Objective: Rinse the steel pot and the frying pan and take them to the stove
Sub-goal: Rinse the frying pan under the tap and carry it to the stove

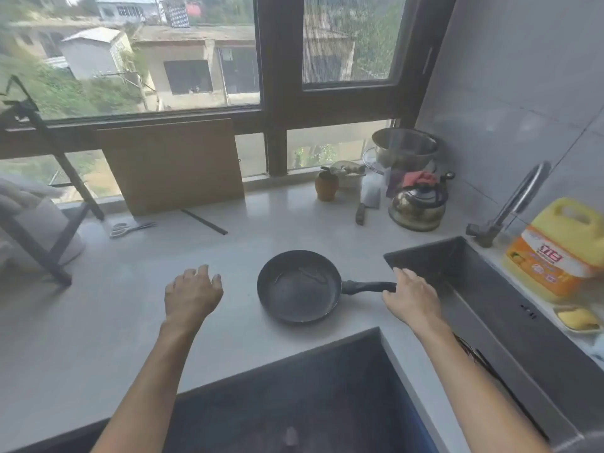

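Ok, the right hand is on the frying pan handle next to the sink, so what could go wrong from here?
1. The right hand holds only the far tip of the handle of the black round frying pan, so the pan may tip when lifted.
2. A film of liquid shows in the pan; it could spill onto the pale grey countertop.
3. The left hand hovers free and supports nothing, and the edge of the dark steel sink is close, so the pan could knock it.

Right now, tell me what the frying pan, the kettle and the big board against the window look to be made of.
Frying pan: dark matte metal, probably non-stick coated, with a black plastic-looking handle.
Kettle: polished steel, judging by its mirror-like reflections, with a dark handle.
Board: brown, flat and matte; likely wood or bamboo, though no grain is visible.
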